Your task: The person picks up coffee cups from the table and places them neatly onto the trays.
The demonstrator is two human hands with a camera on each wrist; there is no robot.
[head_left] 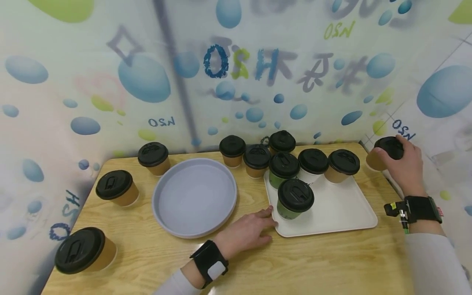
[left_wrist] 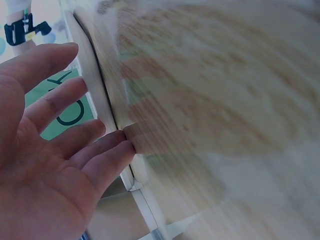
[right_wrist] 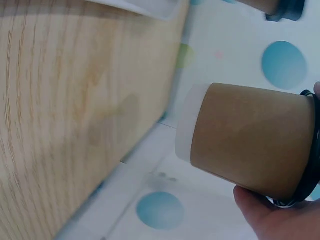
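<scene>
On the wooden table (head_left: 332, 262), left side, three brown lidded paper cups stand apart: one at the near left corner (head_left: 82, 250), one behind it (head_left: 117, 188), one further back (head_left: 154, 158). Just right of them lies a round grey tray (head_left: 194, 196), holding nothing.

The left hand (head_left: 250, 231) lies flat on the table between the grey tray and the white rectangular tray (head_left: 332, 211), fingers straight and relaxed, grasping nothing. Its fingertips touch the white tray's near left edge; the left wrist view shows the fingers (left_wrist: 102, 155) against that rim.

Behind the two trays stand three more brown cups with black lids (head_left: 257, 160). On the white tray stand two green cups, one nearer (head_left: 295, 198) and one behind it (head_left: 283, 169), then a white cup (head_left: 312, 164) and a brown cup (head_left: 343, 166) along the far edge.

At the far right, the right hand (head_left: 405, 166) grips a brown lidded cup (head_left: 385, 153) by its black lid, fingers curled over the top. The cup is held clear of the table beyond its right edge, tilted, as the right wrist view confirms (right_wrist: 250, 140).
</scene>
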